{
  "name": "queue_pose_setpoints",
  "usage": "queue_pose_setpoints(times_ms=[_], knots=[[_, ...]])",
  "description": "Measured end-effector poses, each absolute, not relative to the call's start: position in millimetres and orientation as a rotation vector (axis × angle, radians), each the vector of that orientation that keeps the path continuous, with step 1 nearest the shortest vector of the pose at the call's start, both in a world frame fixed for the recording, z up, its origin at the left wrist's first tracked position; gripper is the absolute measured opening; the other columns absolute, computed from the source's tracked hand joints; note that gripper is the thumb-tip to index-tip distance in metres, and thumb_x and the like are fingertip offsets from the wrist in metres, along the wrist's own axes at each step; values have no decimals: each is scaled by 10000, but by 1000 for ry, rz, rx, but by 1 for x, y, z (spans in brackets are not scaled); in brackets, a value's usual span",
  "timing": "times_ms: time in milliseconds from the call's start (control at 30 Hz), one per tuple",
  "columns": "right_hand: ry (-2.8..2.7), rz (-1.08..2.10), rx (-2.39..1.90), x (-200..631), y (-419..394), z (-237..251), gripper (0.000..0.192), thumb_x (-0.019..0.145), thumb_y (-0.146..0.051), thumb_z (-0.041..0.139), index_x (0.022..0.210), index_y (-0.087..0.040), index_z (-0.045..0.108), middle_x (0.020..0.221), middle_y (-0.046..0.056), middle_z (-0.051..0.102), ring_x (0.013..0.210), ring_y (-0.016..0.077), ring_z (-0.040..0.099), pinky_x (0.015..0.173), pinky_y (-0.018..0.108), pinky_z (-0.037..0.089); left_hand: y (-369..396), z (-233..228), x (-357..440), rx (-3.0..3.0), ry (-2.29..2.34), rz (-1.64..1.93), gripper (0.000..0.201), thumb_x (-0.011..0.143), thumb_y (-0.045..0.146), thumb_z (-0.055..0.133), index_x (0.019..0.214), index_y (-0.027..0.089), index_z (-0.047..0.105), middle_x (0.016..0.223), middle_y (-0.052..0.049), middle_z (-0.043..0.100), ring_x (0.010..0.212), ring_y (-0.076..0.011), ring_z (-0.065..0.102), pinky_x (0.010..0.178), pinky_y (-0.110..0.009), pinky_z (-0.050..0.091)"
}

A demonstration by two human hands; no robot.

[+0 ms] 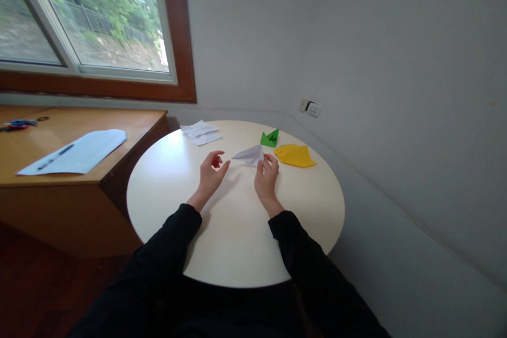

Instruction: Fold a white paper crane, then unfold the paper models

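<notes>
Head view: your right hand (266,177) pinches the right end of the folded white paper (249,155), over the round table (233,243). Your left hand (212,171) has thumb and fingers apart, just beside the paper's pointed left tip; can't tell if the thumb touches. Green folded paper (270,139) and yellow paper (296,156) sit beyond, to the right; white sheets (201,132) far left.
</notes>
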State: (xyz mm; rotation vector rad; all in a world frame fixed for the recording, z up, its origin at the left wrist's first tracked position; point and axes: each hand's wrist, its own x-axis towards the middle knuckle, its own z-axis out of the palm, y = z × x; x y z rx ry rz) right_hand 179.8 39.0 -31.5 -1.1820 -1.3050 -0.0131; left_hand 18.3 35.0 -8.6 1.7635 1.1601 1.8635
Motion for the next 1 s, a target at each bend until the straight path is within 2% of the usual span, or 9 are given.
queue_pose_setpoints(times_ms=[133, 300, 467, 633, 767, 1000], knots=[[-1526, -249, -1215, 178, 30, -26, 316, 903, -210, 379, 1136, -223, 592, 1119, 106, 536, 1094, 230, 482, 925, 416, 330, 28, -8, 26, 1809, 998, 1708, 320, 733, 243, 619, 1036, 197, 527, 529, 93, 406, 477, -84, 396, 495, -203, 345], [-1782, -328, -1255, 175, 26, -25, 367, 858, -84, 411, 1139, -226, 598, 1156, 107, 542, 1104, 233, 469, 903, 400, 314, 29, -11, 28, 1822, 953, 1604, 378, 746, 218, 590, 1116, 186, 521, 559, 76, 463, 507, -90, 448, 509, -206, 371], [-1904, -307, -1288, 171, 24, -25, 353, 842, -70, 440, 1090, -244, 620, 1132, 93, 568, 1068, 230, 479, 898, 401, 283, 34, -15, 24, 1947, 1098, 1660, 225, 769, 156, 516, 962, 187, 627, 724, 3, 603, 576, -102, 503, 573, -235, 431], [-1914, -256, -1275, 171, 24, -26, 287, 852, -102, 470, 1039, -241, 638, 1061, 74, 607, 1016, 212, 504, 897, 384, 257, 36, -16, 22, 1982, 1142, 1673, 168, 752, 142, 526, 847, 185, 657, 705, -5, 578, 575, -113, 494, 584, -256, 441], [-1933, -211, -1256, 171, 24, -26, 236, 866, -119, 472, 977, -221, 653, 947, 54, 647, 931, 194, 532, 886, 369, 253, 35, -16, 22, 1992, 1159, 1668, 183, 719, 107, 533, 820, 194, 659, 706, 0, 565, 591, -112, 519, 602, -255, 471], [-1969, -202, -1232, 170, 23, -25, 178, 849, -108, 494, 895, -186, 647, 864, 46, 675, 881, 187, 558, 854, 356, 267, 40, -21, 23, 1951, 1153, 1667, 150, 733, 137, 536, 831, 187, 638, 825, -36, 652, 738, -148, 620, 675, -281, 536]])
